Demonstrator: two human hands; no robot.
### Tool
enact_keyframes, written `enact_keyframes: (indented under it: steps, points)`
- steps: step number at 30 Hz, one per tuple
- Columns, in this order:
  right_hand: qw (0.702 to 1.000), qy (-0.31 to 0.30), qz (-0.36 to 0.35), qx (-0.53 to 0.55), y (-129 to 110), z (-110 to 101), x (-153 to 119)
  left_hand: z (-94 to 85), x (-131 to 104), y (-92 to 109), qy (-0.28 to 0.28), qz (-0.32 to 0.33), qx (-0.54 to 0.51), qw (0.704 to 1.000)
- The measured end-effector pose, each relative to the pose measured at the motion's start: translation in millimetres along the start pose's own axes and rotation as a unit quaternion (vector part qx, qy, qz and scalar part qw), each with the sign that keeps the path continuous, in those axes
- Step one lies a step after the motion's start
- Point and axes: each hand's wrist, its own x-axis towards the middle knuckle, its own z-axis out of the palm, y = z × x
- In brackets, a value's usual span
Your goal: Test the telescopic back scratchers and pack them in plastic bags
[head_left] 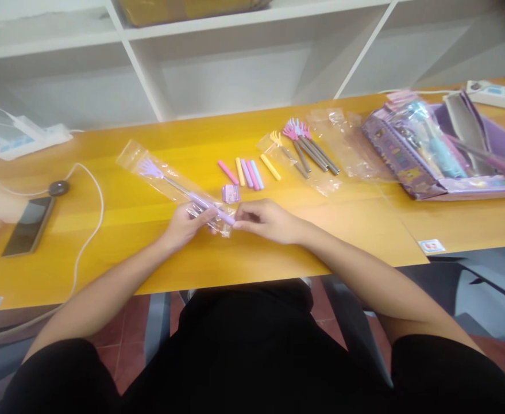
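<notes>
My left hand (186, 225) is closed around a purple back scratcher (200, 201) with a hand-shaped head and a metal rod, lying in or on a clear plastic bag (132, 154). The fingertips of my right hand (264, 220) pinch the end of its purple handle, near the bag's lower edge. Just beyond my hands lies a small pink-purple packet (230, 194). Behind it are several loose coloured handles (249, 173) in pink, yellow, purple and blue. Farther right rest several metal rods (312, 150) with coloured hand-shaped heads.
On the right stands an open purple display box (424, 184) with wrapped items. Clear bags (347, 144) lie beside it. At the left are a phone (29, 225), a white cable, a black round object (58, 188) and a power strip (32, 140). White shelving rises behind the table (149, 276).
</notes>
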Motion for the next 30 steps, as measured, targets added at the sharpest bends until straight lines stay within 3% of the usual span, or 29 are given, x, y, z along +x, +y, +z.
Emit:
enact_keyframes:
  steps: [4, 9, 18, 26, 30]
  points:
    - [1.0, 0.014, 0.012, 0.002, 4, 3, 0, 2.2, -1, 9, -0.029, -0.006, 0.017, 0.999]
    - [1.0, 0.019, -0.001, -0.003, 6, 5, 0, 12.2, -3, 20, -0.105, -0.027, 0.024, 0.994]
    - [0.998, 0.03, -0.044, 0.024, 6, 9, 0, 7.4, 1, 15, -0.152, -0.048, -0.006, 0.987]
    - [0.975, 0.082, -0.203, -0.032, 12, 13, 3, 12.7, 0, 15, -0.109, -0.074, -0.079, 0.988]
    - [0.969, 0.087, -0.228, -0.05, 10, 12, 4, 14.8, -2, 17, -0.093, -0.1, -0.109, 0.985]
